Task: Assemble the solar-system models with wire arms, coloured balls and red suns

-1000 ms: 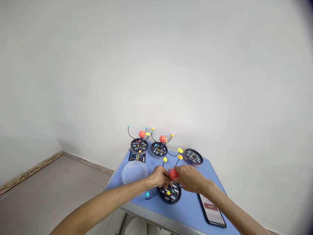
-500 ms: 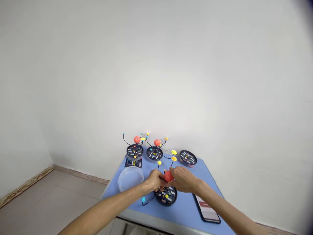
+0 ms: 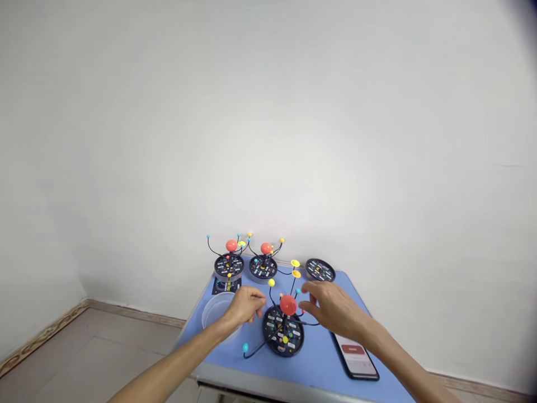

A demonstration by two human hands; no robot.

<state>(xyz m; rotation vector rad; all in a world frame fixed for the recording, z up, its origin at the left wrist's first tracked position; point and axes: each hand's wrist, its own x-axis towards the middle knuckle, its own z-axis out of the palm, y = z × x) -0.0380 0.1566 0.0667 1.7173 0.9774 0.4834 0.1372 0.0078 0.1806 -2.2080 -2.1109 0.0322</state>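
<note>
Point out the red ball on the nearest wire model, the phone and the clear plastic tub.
red ball (image 3: 288, 305), head view, on the middle of the ball
phone (image 3: 354, 358), head view, on its lit screen
clear plastic tub (image 3: 211, 313), head view, on its left wall

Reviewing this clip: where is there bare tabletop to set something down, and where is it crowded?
Bare blue tabletop lies between the front solar system model and the phone, and also right of the flat black disc. It is crowded at the back around the two rear models, and where the left hand and right hand flank the front model.
</note>
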